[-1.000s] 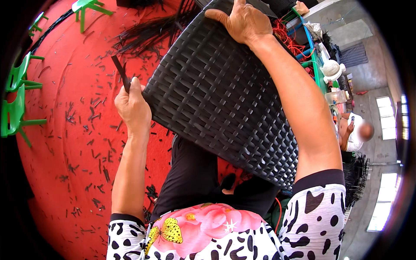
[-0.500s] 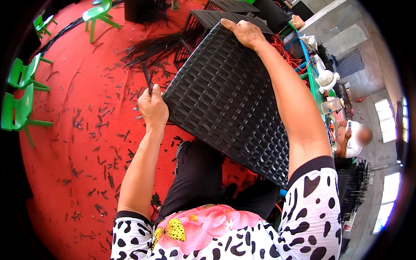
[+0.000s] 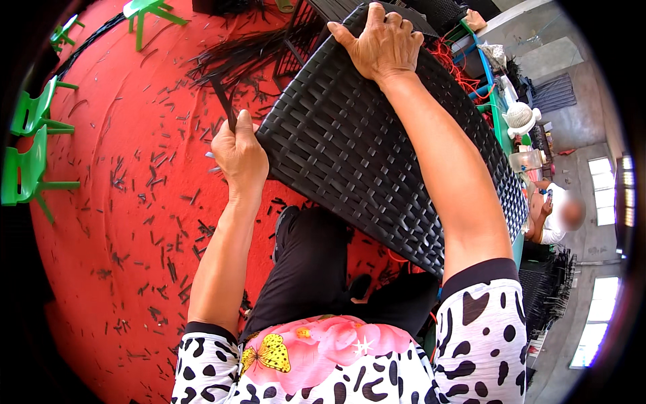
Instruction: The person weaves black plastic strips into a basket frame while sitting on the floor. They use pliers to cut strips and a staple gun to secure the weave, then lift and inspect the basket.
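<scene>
A black woven panel (image 3: 363,148), of flat plastic-like strips in a tight weave, slants across in front of me above my knees. My right hand (image 3: 387,50) lies on its far part, palm down, with the fingers spread and the thumb near the left edge. Beside the panel's near left corner, my left hand (image 3: 240,158) is closed in a pinch around a black strip (image 3: 222,97), whose loose end sticks up past the thumb. A small bluish-grey tip (image 3: 210,156) pokes out by the left fingers; what it belongs to is hidden.
Red floor covering (image 3: 134,236) is strewn with short black offcuts. Green chairs (image 3: 30,165) stand at the left. A bundle of long black strips (image 3: 249,57) lies beyond the panel. At right are a green-edged table (image 3: 501,124), a white fan (image 3: 521,118) and a seated person (image 3: 555,212).
The panel has shifted and now shows more surface toward the right. My right hand has moved from gripping its far edge to lying spread on top. The left hand keeps the strip.
</scene>
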{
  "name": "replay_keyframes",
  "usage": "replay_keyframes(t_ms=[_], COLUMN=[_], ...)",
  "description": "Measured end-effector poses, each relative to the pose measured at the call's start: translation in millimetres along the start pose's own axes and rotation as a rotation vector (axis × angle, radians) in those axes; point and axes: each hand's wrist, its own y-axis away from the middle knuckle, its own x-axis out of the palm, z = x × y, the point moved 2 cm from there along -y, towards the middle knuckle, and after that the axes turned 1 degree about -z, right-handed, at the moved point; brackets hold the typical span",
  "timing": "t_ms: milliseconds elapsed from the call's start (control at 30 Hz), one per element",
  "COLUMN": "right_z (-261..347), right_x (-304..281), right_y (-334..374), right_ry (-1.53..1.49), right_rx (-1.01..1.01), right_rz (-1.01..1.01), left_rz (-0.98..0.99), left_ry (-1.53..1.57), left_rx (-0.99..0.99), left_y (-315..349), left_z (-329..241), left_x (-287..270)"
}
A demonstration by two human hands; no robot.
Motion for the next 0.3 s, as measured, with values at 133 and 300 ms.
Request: replay_keyframes(t_ms=[133, 300], right_z=[-7.6, -41.9], right_x=[5.5, 33.6], right_y=[-14.5, -31.8], right_ry=[-0.013, -0.013], right_rx=[0.013, 0.003], right_rz=[0.088, 0.122], left_rz=[0.010, 0.026], left_ry=[0.013, -0.028], left_rx=[0.018, 0.087], left_y=[-3.6, -13.2], left_z=[0.6, -7.1], left_x=[10.0, 24.4])
